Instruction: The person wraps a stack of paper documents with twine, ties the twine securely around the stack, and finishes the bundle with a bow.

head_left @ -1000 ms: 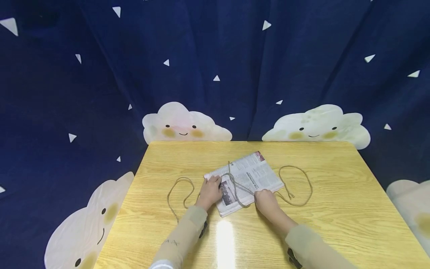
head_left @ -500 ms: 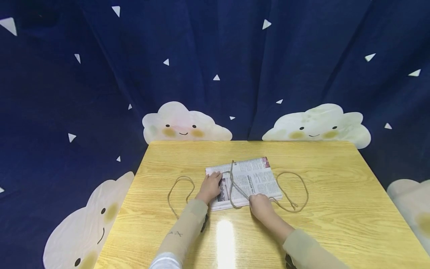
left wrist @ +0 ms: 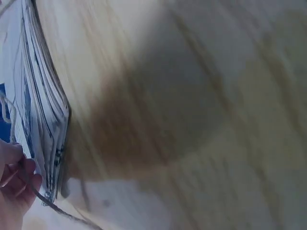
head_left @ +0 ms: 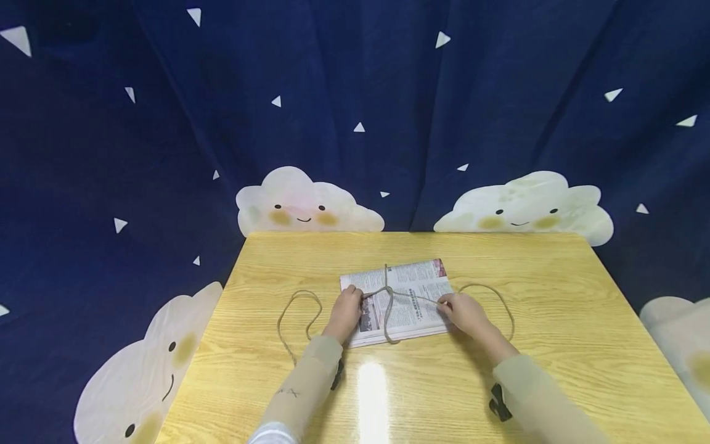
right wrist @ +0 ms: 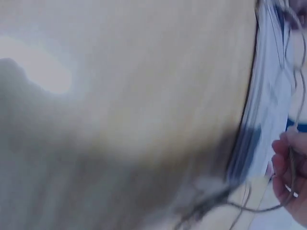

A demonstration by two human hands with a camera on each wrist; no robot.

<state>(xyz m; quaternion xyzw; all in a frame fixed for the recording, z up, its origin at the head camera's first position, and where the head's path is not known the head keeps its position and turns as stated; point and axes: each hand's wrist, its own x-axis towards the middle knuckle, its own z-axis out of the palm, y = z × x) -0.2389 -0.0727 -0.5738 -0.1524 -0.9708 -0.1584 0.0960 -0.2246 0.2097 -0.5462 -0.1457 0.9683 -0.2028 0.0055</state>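
Observation:
A folded stack of newspapers (head_left: 413,308) lies on the table, with a thin brown rope (head_left: 389,314) running across it front to back and crossing itself near the middle. At the stack's left side my left hand (head_left: 346,311) pinches one length of the rope; the left wrist view shows the cord (left wrist: 57,209) passing between thumb and fingers and trailing off. Over the right side, my right hand (head_left: 465,313) pinches the other length, which stretches to the crossing. In the right wrist view the fingers (right wrist: 280,165) curl around the rope, its tail hanging below.
One loose rope end curls on the wooden table (head_left: 554,345) left of the stack, another loops to its right. A dark blue curtain (head_left: 333,92) with cloud shapes hangs behind the table's far edge.
The newspaper stack has turned to lie straighter. My right hand has moved from the stack's front edge to its right side, drawing the rope. My left hand stays at the left side.

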